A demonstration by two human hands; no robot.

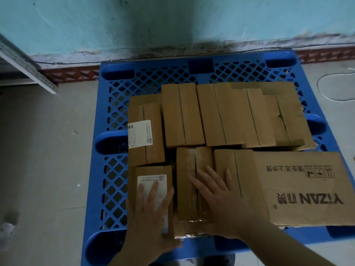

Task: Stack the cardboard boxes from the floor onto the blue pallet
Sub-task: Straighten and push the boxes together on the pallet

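Both hands are down flat on the load, fingers straight and spread, gripping nothing: the left hand point(151, 204) presses on the small labelled box point(153, 191) at the near-left corner, its fingertips over the white shipping label, while the right hand point(217, 196) lies across the taped box point(194, 183) just beside it, fingers reaching onto the next box point(232, 169) over. Under them sits the blue pallet point(115, 169), its lattice bare to the left of the left hand and beyond the far row. Just right of the right hand lies the big printed carton point(305, 189), flat and touching its neighbour. Beyond the fingertips, a row of upright-seamed cardboard boxes point(221, 116) stands packed side to side, and ahead of the left hand another labelled box point(146, 129) sits a little apart from that row. No boxes show on the floor point(48, 150) to the left. This looks like squaring up, late in the job; to do it well, I'd push the two near boxes together with level palms, close the dark gap between them, and keep the near edges inside the pallet's rim so nothing overhangs or tips
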